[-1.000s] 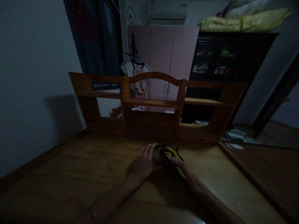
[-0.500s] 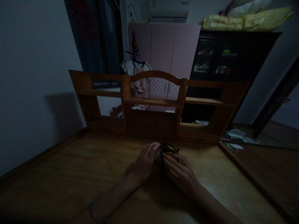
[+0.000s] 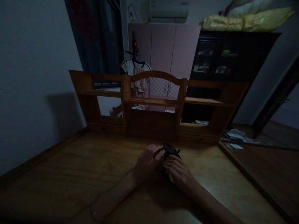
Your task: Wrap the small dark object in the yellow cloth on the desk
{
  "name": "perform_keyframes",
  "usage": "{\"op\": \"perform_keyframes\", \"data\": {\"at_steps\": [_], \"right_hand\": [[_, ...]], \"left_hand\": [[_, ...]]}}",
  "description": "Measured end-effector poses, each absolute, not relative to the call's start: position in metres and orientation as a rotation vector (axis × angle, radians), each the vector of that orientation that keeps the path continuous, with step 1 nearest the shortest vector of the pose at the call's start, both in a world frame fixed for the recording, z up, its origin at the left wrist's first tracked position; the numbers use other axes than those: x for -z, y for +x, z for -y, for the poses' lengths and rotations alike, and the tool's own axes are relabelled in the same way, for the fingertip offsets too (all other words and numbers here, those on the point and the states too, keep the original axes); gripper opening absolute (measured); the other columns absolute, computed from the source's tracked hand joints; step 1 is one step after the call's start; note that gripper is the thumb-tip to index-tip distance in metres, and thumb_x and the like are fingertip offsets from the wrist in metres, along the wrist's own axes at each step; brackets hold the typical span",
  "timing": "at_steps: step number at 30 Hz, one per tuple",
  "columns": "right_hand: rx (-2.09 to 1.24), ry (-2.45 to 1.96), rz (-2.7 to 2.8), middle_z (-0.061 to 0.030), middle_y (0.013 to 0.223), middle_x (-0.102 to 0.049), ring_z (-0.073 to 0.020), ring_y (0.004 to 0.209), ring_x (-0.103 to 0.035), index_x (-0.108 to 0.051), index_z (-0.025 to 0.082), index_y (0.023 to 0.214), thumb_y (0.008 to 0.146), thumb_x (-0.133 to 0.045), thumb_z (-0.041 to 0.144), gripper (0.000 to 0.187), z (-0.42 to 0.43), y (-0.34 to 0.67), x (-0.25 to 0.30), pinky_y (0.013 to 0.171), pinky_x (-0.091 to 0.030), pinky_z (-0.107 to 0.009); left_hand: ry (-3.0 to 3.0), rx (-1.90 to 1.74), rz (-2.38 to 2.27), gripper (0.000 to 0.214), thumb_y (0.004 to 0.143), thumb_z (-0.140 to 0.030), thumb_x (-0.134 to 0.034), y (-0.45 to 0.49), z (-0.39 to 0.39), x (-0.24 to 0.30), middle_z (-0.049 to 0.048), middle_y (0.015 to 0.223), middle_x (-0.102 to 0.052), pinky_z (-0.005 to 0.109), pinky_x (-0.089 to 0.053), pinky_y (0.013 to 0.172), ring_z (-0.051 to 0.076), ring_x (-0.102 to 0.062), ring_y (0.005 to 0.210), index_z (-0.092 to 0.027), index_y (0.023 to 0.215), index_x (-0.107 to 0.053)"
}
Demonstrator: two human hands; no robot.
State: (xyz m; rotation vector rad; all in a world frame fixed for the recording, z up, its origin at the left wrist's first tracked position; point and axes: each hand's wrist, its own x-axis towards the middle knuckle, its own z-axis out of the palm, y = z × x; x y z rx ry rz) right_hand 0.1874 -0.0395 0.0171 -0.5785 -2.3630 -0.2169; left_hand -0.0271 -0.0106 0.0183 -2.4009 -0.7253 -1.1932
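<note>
A small black item with some yellow [image 3: 172,150], soft and bag-like in outline, sits on the wooden desk between my hands. My left hand [image 3: 147,160] grips its left side, thumb and fingers closed on the dark edge. Across its near right side lies my right hand [image 3: 180,172], the fingers bent round it. A little yellow shows under the right fingers, and a thin dark loop or cord sticks out at the far right. Dim light and my fingers hide most of the item, so its exact kind is unclear.
A wooden shelf unit [image 3: 154,101] stands along the desk's back edge. Raised wooden rims edge the desk [image 3: 70,174] at left and right. A wall [image 3: 35,77] is close on the left. Beyond are pink wardrobes [image 3: 162,46], hanging clothes [image 3: 137,73] and a dark cabinet [image 3: 217,56].
My left fingers have shifted right, onto the item's dark edge. The right hand has moved slightly down and closed more. Less yellow shows now, and more black faces up.
</note>
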Motion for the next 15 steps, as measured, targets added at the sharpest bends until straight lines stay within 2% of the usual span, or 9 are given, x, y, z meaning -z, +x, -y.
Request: {"op": "perform_keyframes", "data": {"at_steps": [10,15], "right_hand": [[0.445,-0.542,2.414,-0.0079,0.109,-0.071,-0.0217,0.108,-0.063,-0.059,0.018,0.121,0.094,-0.047,0.012,0.030,0.0430,0.1952,-0.0193,0.105,-0.045,-0.046],[0.495,-0.585,2.397,-0.0109,0.128,-0.062,-0.0246,0.121,-0.056,-0.043,0.015,0.139,0.094,-0.048,0.015,0.046,0.0371,0.1965,-0.0214,0.107,-0.044,-0.047]], "left_hand": [[-2.470,1.208,0.701,0.049,0.092,-0.012,-0.043,-0.0274,0.0129,-0.0170,0.0116,0.133,-0.051,0.045,-0.040,0.108,0.021,-0.045,0.127,-0.021,0.139,-0.033],[-2.494,1.313,0.891,0.052,0.092,-0.017,-0.046,-0.0258,0.0121,-0.0134,0.0142,0.135,-0.047,0.043,-0.041,0.105,0.023,-0.044,0.128,-0.018,0.141,-0.030]]}}
